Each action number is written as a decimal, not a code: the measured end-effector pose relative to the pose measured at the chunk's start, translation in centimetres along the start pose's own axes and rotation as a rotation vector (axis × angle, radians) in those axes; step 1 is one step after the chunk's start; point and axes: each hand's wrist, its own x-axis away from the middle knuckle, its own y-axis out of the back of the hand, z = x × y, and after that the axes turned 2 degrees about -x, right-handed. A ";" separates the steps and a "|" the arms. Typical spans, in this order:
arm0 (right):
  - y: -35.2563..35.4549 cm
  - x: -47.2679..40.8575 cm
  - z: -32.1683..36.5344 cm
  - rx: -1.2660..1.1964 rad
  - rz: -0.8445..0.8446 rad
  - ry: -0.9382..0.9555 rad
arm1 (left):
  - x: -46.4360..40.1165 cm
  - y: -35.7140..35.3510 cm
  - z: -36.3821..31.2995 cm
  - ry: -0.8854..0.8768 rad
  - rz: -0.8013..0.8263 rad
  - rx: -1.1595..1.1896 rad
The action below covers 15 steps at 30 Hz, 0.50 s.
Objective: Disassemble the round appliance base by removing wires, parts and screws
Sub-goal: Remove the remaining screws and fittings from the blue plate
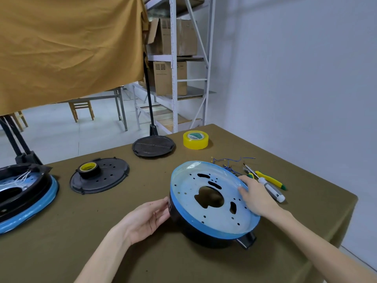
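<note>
**Steadying the round base between two hands**

Holding the round appliance base [212, 203] near the front right of the olive-covered table [142, 252], tilted, underside up, blue film round the rim and cutouts showing in the pale plate. Pressing against its left wall with the left hand [146, 218], palm up, fingers straight and relaxed. Resting on the far right rim with the right hand [256, 198], fingers spread and lightly bent over the edge, not clearly curled round it. Lying just behind that hand: loose blue wires [230, 161], a white-handled screwdriver [269, 188], yellow-handled pliers [267, 178]. Farther back: yellow tape roll [195, 139], black round plate [154, 147]. To the left: a black cover [108, 178] carrying a smaller tape roll [88, 169], and a second blue-rimmed base [22, 197] at the edge.
</note>
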 end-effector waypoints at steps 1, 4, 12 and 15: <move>0.0 0.0 0.0 0.000 0.001 0.003 | 0.0 0.1 0.1 0.008 0.002 0.021; 0.1 0.3 0.0 -0.009 -0.009 0.007 | -0.2 -0.2 0.3 0.026 0.022 0.111; -0.1 0.4 -0.3 -0.004 -0.034 0.025 | -0.3 -0.5 0.1 -0.011 0.047 0.035; -0.1 0.2 -0.2 0.002 -0.029 0.028 | -0.2 -0.3 -0.1 -0.020 0.024 -0.024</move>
